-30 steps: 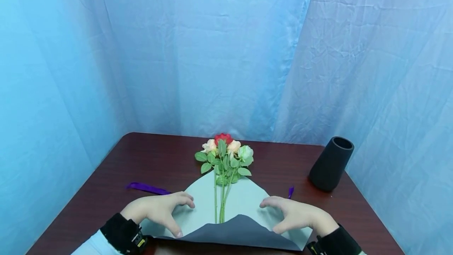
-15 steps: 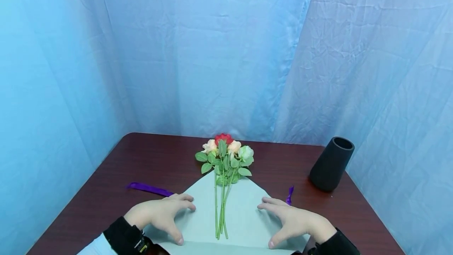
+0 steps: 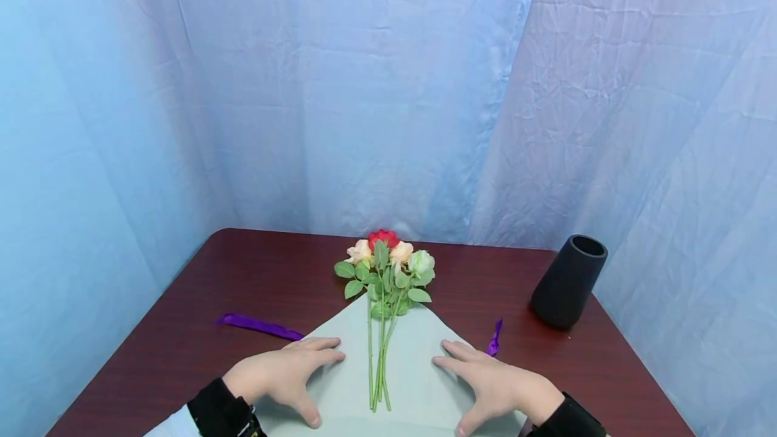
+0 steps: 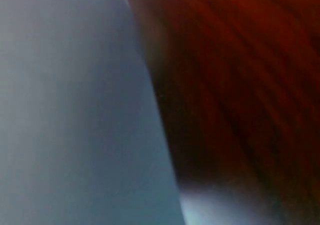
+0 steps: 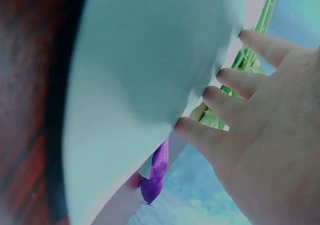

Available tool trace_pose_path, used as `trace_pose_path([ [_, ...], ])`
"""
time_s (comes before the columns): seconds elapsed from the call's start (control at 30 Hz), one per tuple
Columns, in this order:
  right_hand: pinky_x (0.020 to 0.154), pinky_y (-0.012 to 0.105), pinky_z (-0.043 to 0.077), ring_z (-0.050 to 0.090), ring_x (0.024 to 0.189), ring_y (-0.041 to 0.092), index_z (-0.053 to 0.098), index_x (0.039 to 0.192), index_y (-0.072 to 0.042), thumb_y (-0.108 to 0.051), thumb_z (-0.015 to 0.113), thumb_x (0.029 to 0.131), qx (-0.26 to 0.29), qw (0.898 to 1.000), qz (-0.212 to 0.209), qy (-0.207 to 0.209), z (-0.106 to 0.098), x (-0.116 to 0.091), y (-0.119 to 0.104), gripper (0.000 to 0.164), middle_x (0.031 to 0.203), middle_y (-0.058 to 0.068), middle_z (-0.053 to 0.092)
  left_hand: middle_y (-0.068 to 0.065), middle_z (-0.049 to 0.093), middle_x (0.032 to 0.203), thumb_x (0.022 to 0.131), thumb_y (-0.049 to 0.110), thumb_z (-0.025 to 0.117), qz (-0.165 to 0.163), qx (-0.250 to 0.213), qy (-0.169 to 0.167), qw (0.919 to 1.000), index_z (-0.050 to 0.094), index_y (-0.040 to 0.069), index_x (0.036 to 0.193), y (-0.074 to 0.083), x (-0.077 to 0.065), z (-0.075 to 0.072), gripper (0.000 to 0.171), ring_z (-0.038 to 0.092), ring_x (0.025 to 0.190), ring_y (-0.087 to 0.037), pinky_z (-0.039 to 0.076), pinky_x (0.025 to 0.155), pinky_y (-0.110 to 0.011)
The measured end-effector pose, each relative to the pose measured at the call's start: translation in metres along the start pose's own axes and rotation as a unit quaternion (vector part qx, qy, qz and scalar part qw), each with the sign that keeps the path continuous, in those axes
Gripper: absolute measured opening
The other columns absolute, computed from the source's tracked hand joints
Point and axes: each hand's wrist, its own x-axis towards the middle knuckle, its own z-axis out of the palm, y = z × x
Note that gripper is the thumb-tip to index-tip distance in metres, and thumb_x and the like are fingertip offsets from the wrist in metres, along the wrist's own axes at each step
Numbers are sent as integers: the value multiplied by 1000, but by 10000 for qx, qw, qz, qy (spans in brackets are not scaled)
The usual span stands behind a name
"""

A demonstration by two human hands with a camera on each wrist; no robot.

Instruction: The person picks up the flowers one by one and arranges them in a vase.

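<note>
A pale green sheet of wrapping paper (image 3: 413, 363) lies on the table under a bunch of flowers (image 3: 384, 268) with red, cream and pale green blooms. Their long bare stems run down the paper's middle. My left hand (image 3: 291, 373) rests on the paper left of the stems, fingers spread. Across from it, my right hand (image 3: 494, 380) presses the sheet with spread fingertips, which the right wrist view also shows on the paper (image 5: 135, 60). A purple ribbon (image 3: 261, 324) sticks out on both sides, its middle hidden. Only paper (image 4: 75, 110) and table appear in the left wrist view, blurred.
A tall black vase (image 3: 567, 282) stands at the right rear of the dark wood table (image 3: 279, 268). Light blue curtains (image 3: 364, 86) hang behind and along both sides.
The paper's near edge, curled up with its grey underside showing, has come down flat and uncovered the stem ends. Both hands have shifted slightly inward and nearer to me; more ribbon shows.
</note>
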Motion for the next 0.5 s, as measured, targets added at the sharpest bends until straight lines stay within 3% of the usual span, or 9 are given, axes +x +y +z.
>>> trace_pose_path([
  [0.37, 110, 68, 27, 21, 150, 41, 38, 159, -23, -65, 82, 73, -327, 9993, 179, 52, 5, 2, 0, 106, 166, 16, 24, -11, 38, 159, 64, 47, 93, -30, 418, 20, 9991, 54, 18, 147, 6, 1, 3, 97, 32, 147, -33, 32, 111, -60],
  [0.5, 111, 65, 29, 22, 150, 40, 38, 159, -24, -66, 82, 74, -321, 9993, 178, 60, 6, 3, 0, 104, 166, 15, 24, -10, 38, 159, 63, 46, 94, -48, 442, 34, 9990, 54, 18, 147, 8, 1, 3, 97, 32, 147, -31, 35, 112, -52],
])
